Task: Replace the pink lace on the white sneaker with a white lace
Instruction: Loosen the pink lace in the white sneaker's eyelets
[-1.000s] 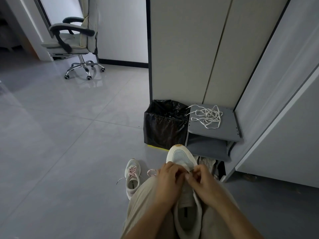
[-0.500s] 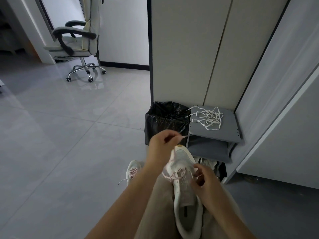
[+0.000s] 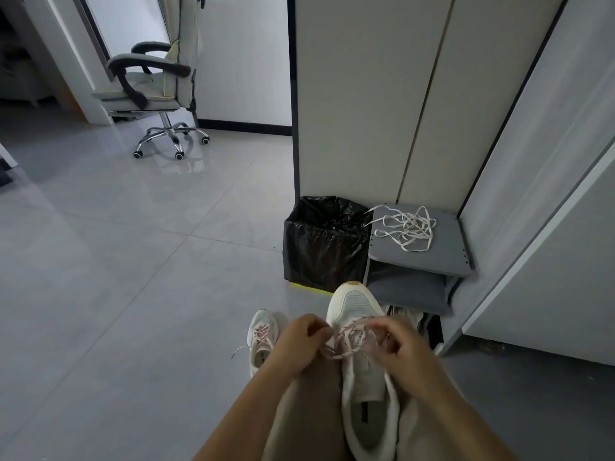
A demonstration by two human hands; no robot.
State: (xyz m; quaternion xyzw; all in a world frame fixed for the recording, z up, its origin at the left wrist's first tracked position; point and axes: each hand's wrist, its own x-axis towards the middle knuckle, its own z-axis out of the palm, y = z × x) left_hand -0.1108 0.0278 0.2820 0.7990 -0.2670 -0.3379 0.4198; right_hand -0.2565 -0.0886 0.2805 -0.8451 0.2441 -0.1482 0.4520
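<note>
Head view: white sneaker (image 3: 354, 302) lies on our lap, toe forward, so eyelets face both hands. Left hand (image 3: 299, 344) pinches pink lace (image 3: 344, 342) at eyelets. Right hand (image 3: 404, 352) curled there, fingers blurred, so we cannot tell its grip. Pink lace slack, crisscrossing upper. White lace (image 3: 407, 227) lies tangled on grey shelf (image 3: 447, 259) ahead, likely kept within reach.

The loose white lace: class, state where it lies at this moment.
In the head view, right of centre, the tangled white lace lies on top of the grey shelf unit, right of the black-lined bin.
</note>
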